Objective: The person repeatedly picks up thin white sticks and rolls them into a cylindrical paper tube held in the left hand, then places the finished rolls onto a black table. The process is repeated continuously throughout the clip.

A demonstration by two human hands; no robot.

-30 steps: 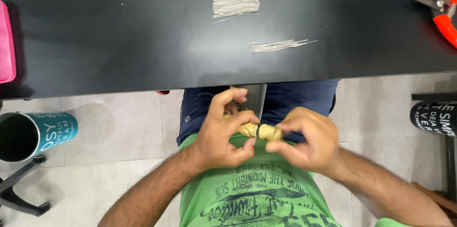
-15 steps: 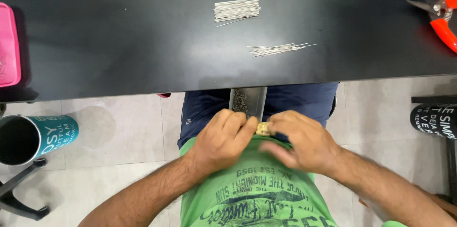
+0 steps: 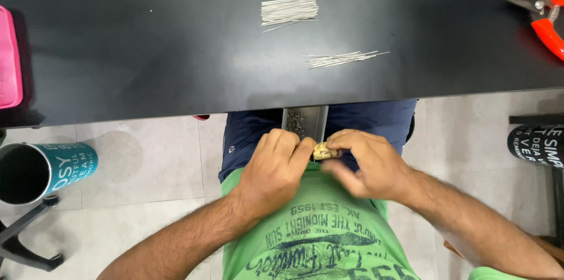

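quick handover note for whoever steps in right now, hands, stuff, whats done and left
Left hand: grip closed on the small yellowish piece, held over the lap.
Right hand: fingers pinching the same piece from the other side.
On the black table: a neat bundle of thin sticks, a looser bundle, red-handled cutters at far right.
Done: sticks sorted in two lots.
Left: piece not yet set down.

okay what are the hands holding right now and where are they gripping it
A small yellowish lump, pinched between the left hand and the right hand, each fingertip grip on one end. What it is cannot be told.
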